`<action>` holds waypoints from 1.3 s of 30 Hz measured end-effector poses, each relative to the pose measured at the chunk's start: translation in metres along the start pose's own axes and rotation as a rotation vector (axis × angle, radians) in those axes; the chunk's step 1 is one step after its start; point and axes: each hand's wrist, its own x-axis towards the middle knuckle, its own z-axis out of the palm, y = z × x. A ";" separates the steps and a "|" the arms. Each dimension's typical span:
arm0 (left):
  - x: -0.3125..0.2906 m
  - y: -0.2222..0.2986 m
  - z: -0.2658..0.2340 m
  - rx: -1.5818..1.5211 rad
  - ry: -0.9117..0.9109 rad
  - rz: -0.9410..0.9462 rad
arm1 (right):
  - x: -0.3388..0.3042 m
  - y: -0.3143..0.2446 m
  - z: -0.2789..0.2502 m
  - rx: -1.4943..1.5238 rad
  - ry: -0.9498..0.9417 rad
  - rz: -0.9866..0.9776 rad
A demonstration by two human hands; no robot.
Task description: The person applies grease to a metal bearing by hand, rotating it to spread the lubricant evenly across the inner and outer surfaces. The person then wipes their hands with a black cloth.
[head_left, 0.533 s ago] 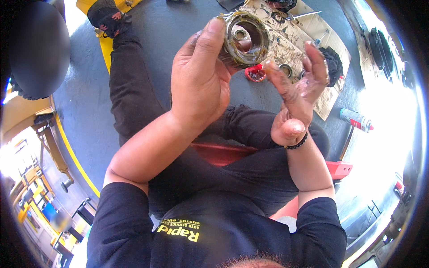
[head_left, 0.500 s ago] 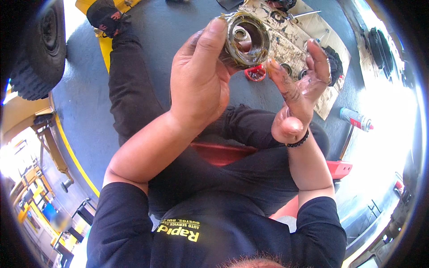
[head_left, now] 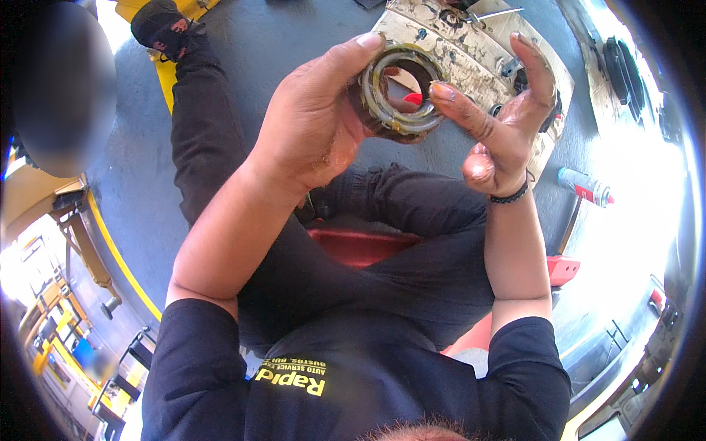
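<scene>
A greasy bearing (head_left: 395, 126), a thick metal ring coated with yellowish-brown grease, is held up in front of me. My left hand (head_left: 312, 110) grips it from the left, thumb on its upper edge and the other fingers mostly hidden behind it. On the other side, my right hand (head_left: 507, 128) has its fingers spread and smeared with grease. Its index fingertip touches the bearing's right rim. Through the bearing's hole and behind it, part of a red object shows.
Beyond my hands, stained cardboard (head_left: 478, 70) lies on the grey floor with dark parts and a screwdriver (head_left: 500, 13) on it. A spray can (head_left: 585, 187) lies to the right. Under me is a red seat (head_left: 360, 246). Black tyres (head_left: 625, 77) lie at the far right.
My left hand has lowered the bearing slightly and turned it, so its face shows differently. My right hand has moved up and right, its index fingertip against the rim.
</scene>
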 end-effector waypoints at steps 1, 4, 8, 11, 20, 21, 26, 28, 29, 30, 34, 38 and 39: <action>0.000 0.001 0.000 -0.001 -0.019 -0.041 | -0.001 0.007 0.003 0.044 0.039 -0.016; 0.000 0.002 -0.010 -0.061 -0.162 -0.124 | -0.006 0.019 0.012 0.274 0.141 0.043; 0.001 -0.002 -0.013 -0.067 -0.189 -0.098 | -0.010 -0.002 0.007 0.949 0.094 0.323; 0.000 -0.004 -0.012 -0.112 -0.215 -0.121 | -0.007 -0.030 0.003 1.273 0.021 0.473; -0.001 -0.013 -0.004 -0.096 -0.224 -0.083 | -0.008 -0.034 0.002 1.338 -0.029 0.503; -0.001 -0.013 -0.006 -0.128 -0.258 -0.102 | -0.010 -0.029 0.002 1.293 -0.029 0.482; -0.004 -0.009 -0.008 -0.165 -0.334 -0.166 | -0.019 -0.009 0.000 0.996 0.043 0.327; -0.005 -0.006 -0.007 -0.170 -0.363 -0.189 | -0.019 -0.004 -0.003 0.876 0.077 0.297; -0.005 -0.005 -0.007 -0.173 -0.377 -0.201 | -0.019 -0.002 -0.005 0.817 0.092 0.286; -0.005 -0.005 -0.006 -0.157 -0.346 -0.183 | -0.017 -0.003 -0.005 0.828 0.101 0.269; -0.002 -0.008 -0.009 -0.134 -0.282 -0.153 | -0.007 -0.011 -0.005 0.963 0.100 0.208; -0.003 -0.005 -0.013 -0.166 -0.383 -0.233 | -0.015 -0.013 0.005 0.869 0.126 0.174; -0.004 -0.005 -0.013 -0.167 -0.375 -0.259 | -0.014 -0.012 0.007 0.858 0.137 0.165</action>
